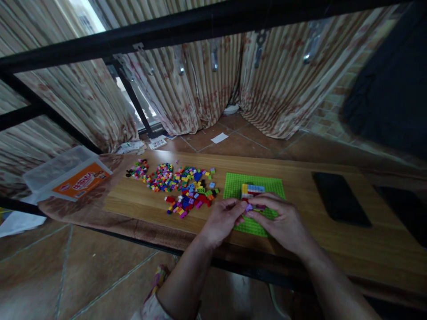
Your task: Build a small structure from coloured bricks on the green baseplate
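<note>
Over the near part of a green baseplate [256, 228], my left hand [224, 218] and my right hand [282, 218] meet fingertip to fingertip. Between them shows a small purple brick [249, 207], pinched by the fingers of both hands. Something red shows beside it at the left fingertips, too small to make out. Just behind the fingers, a low block of yellow, white, blue and red bricks [252, 190] stands on the baseplate. Its near side is partly hidden by my right hand.
Loose coloured bricks [187, 186] lie spread on the wooden table [140, 202] to the left. A clear plastic box [66, 171] with an orange label sits at the far left. A black tablet-like slab [340, 198] lies at the right. A black rail [173, 31] crosses above.
</note>
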The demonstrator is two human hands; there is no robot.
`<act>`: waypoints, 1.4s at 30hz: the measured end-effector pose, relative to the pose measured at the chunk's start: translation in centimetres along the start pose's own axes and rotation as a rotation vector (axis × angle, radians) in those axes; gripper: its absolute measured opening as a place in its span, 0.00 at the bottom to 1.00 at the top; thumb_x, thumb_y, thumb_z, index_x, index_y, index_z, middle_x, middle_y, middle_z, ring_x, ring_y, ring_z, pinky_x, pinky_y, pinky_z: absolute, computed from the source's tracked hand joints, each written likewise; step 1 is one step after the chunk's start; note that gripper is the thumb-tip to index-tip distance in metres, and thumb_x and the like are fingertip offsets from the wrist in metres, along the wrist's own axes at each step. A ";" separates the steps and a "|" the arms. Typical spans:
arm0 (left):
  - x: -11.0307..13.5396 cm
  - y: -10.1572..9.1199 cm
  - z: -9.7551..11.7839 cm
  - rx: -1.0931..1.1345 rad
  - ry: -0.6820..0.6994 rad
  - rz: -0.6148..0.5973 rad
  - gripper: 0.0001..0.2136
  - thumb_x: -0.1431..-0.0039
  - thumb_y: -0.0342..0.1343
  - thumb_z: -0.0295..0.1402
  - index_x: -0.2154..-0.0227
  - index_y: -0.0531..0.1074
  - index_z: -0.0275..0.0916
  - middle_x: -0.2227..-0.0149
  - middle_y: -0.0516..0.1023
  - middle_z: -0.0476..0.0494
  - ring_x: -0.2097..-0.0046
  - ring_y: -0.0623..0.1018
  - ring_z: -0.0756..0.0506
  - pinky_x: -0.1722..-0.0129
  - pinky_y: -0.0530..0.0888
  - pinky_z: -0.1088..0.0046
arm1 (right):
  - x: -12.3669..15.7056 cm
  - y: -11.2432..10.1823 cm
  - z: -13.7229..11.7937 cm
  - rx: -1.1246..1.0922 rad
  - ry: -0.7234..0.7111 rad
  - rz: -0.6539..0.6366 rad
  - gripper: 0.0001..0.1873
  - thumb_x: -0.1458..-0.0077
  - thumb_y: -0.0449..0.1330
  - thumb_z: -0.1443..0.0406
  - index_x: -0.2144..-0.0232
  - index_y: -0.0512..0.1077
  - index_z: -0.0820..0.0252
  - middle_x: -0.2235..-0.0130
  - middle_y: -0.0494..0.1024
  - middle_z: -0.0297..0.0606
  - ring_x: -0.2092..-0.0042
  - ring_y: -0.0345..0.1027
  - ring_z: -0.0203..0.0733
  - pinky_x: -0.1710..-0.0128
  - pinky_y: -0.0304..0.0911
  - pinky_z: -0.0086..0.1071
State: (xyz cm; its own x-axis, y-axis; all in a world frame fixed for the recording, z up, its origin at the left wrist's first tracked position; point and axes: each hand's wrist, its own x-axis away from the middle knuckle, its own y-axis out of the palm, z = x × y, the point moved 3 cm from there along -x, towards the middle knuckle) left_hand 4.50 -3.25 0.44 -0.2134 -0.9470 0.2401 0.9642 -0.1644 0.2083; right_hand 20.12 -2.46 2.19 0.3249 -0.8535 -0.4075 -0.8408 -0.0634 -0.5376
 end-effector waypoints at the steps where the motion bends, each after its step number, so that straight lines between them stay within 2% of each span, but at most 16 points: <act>1: -0.1 0.1 -0.1 0.001 -0.009 0.003 0.20 0.51 0.61 0.51 0.74 0.73 0.35 0.78 0.70 0.52 0.76 0.67 0.54 0.74 0.63 0.78 | 0.0 -0.1 0.0 0.011 -0.003 0.003 0.10 0.45 0.62 0.60 0.60 0.76 0.53 0.59 0.79 0.39 0.55 0.72 0.44 0.54 0.68 0.40; 6: -0.4 0.6 -0.2 -0.021 -0.007 0.009 0.22 0.52 0.61 0.53 0.76 0.72 0.35 0.79 0.69 0.52 0.76 0.67 0.54 0.74 0.63 0.78 | 0.1 -0.4 -0.3 0.032 -0.009 -0.032 0.09 0.44 0.62 0.61 0.60 0.76 0.52 0.60 0.79 0.37 0.55 0.72 0.43 0.54 0.67 0.39; 11: -0.7 0.8 -0.2 -0.048 0.033 0.019 0.21 0.48 0.59 0.51 0.75 0.73 0.34 0.77 0.74 0.48 0.75 0.68 0.54 0.74 0.64 0.78 | 0.2 -1.1 0.4 0.037 0.048 -0.024 0.08 0.43 0.60 0.60 0.61 0.77 0.52 0.60 0.79 0.37 0.56 0.72 0.43 0.55 0.67 0.38; 13: -0.9 0.2 -0.2 -0.095 0.059 0.099 0.19 0.46 0.57 0.49 0.75 0.74 0.35 0.77 0.74 0.48 0.76 0.68 0.53 0.74 0.65 0.77 | 0.3 -1.5 1.2 0.075 0.082 0.019 0.09 0.43 0.60 0.59 0.61 0.77 0.52 0.60 0.79 0.37 0.56 0.72 0.44 0.56 0.67 0.39; 17: -1.4 -1.7 -0.1 -0.235 0.109 0.337 0.15 0.44 0.55 0.43 0.76 0.74 0.36 0.78 0.73 0.50 0.75 0.69 0.52 0.73 0.65 0.77 | 0.2 -2.0 2.4 0.155 0.138 0.104 0.08 0.46 0.62 0.59 0.64 0.78 0.51 0.60 0.77 0.37 0.58 0.72 0.44 0.55 0.66 0.40; 19: -1.6 -2.2 -0.1 -0.275 0.120 0.380 0.11 0.45 0.56 0.39 0.75 0.74 0.36 0.77 0.74 0.50 0.74 0.70 0.52 0.73 0.65 0.77 | 0.2 -1.8 2.5 0.178 0.133 0.097 0.07 0.47 0.63 0.59 0.65 0.79 0.51 0.59 0.76 0.37 0.57 0.71 0.44 0.54 0.66 0.41; 25: -1.9 -1.6 -0.6 -0.311 0.163 0.343 0.06 0.47 0.57 0.33 0.70 0.77 0.36 0.70 0.78 0.48 0.67 0.74 0.49 0.67 0.69 0.76 | 0.0 -0.7 2.1 0.246 0.076 0.087 0.06 0.47 0.64 0.62 0.65 0.79 0.51 0.57 0.74 0.39 0.53 0.69 0.47 0.50 0.64 0.46; 32: -2.0 -1.2 -1.0 -0.353 0.172 0.323 0.07 0.47 0.58 0.32 0.66 0.77 0.36 0.65 0.80 0.44 0.62 0.76 0.47 0.62 0.71 0.74 | 0.0 -0.1 2.5 0.247 0.064 0.143 0.07 0.48 0.63 0.62 0.64 0.79 0.51 0.55 0.73 0.41 0.52 0.68 0.49 0.51 0.66 0.49; 39: -1.9 -1.1 -1.1 -0.419 0.176 0.298 0.08 0.45 0.56 0.32 0.65 0.77 0.36 0.65 0.80 0.44 0.63 0.76 0.48 0.61 0.71 0.73 | 0.1 -0.6 2.9 0.190 0.110 0.100 0.12 0.48 0.64 0.58 0.60 0.77 0.52 0.52 0.73 0.41 0.50 0.68 0.48 0.48 0.64 0.47; 42: -1.8 -1.0 -1.0 -0.425 0.161 0.296 0.08 0.44 0.56 0.32 0.64 0.77 0.36 0.64 0.80 0.45 0.64 0.76 0.48 0.62 0.71 0.74 | 0.0 -1.1 3.3 0.176 0.144 0.135 0.13 0.45 0.61 0.56 0.60 0.77 0.52 0.52 0.73 0.41 0.50 0.68 0.47 0.47 0.63 0.47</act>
State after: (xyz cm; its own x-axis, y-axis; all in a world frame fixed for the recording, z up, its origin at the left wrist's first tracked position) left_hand 4.12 -1.67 -1.15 0.0721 -0.9946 0.0750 0.9653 0.0507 -0.2563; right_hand 22.46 -0.72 0.38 0.1396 -0.9137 -0.3817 -0.7802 0.1359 -0.6106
